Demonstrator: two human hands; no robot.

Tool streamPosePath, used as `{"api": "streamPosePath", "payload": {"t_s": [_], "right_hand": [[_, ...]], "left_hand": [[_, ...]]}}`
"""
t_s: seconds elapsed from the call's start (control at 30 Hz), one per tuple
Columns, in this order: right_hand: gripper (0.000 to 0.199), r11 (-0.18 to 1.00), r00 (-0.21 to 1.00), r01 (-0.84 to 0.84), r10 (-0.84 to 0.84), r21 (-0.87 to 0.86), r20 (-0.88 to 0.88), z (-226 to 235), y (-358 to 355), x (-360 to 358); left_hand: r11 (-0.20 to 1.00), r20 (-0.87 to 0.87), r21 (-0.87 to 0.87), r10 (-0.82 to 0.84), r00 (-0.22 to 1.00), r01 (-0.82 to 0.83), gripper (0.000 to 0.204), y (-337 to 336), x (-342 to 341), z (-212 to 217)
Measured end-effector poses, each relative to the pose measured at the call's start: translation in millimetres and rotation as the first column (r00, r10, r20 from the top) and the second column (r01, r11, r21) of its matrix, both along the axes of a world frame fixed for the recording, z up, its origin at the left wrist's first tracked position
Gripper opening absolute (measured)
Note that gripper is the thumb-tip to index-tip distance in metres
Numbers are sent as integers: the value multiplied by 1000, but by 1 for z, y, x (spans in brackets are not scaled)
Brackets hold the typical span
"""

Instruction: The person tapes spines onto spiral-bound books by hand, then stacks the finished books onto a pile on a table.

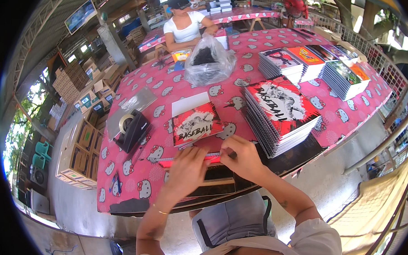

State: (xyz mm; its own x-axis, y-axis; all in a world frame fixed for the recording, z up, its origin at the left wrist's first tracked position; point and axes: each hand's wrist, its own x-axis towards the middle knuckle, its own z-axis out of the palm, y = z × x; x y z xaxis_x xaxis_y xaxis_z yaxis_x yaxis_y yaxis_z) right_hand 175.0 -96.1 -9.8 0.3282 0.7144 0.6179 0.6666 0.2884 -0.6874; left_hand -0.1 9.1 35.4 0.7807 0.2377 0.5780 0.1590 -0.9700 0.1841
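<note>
Close to the table's near edge, my left hand (187, 168) lies curled over a thin red-edged notebook (166, 162), which it mostly covers. My right hand (242, 157) is closed at the right end of the same notebook, thumb and fingers pinched together. What sits between those fingertips is too small to make out. Just beyond my hands lies a red notebook with a black-and-white baseball picture (196, 124), a white sheet (190, 104) showing behind it. To the right rises a tall stack of matching spiral notebooks (282, 103).
A black tape dispenser (133, 130) and clear plastic sleeves (141, 99) lie to the left. Further back are an open plastic bag (209, 66) and more notebook stacks (279, 62). A person in white (185, 24) works across the pink patterned table (169, 87). Cardboard boxes (82, 145) stand left.
</note>
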Motion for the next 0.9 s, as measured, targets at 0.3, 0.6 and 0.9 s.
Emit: {"api": "streamPosePath", "payload": {"t_s": [0.3,0.6,0.9], "right_hand": [[80,953,904,183,-260,242,338,84,-106,54],[53,836,934,65,140,544,-327,84,-100,103],[61,774,825,481,-559,413,87,38,-108,117]], "left_hand": [[925,442,-360,52,895,124,21,-47,69,134],[866,451,-28,-435,779,499,54,20,251,133],[966,-179,-125,-246,952,227,54,40,298,12]]}}
